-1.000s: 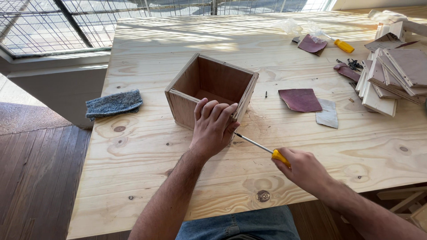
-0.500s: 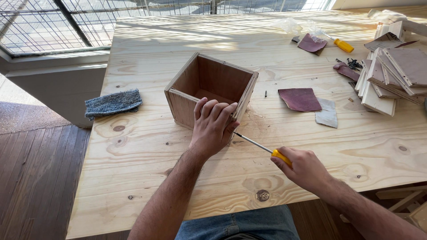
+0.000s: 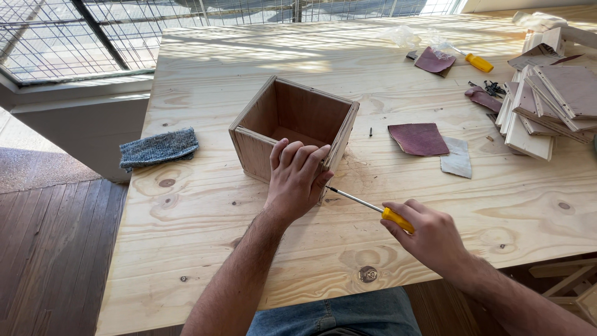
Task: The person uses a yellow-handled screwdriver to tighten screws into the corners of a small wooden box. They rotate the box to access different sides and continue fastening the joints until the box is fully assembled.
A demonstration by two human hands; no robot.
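An open-topped wooden box [image 3: 292, 121] stands on the pale wooden table [image 3: 205, 205]. My left hand [image 3: 297, 177] presses against the box's near right corner, fingers curled over the top edge. My right hand [image 3: 429, 233] grips a screwdriver [image 3: 367, 205] by its yellow handle. Its metal shaft points left toward the lower near corner of the box, and the tip is hidden behind my left hand.
A folded blue-grey cloth [image 3: 158, 148] lies at the table's left edge. Sandpaper sheets [image 3: 418, 138] and a loose screw [image 3: 371, 132] lie right of the box. Stacked wooden panels [image 3: 547, 106], a screw pile [image 3: 494, 88] and a second yellow-handled tool [image 3: 477, 62] sit at the far right.
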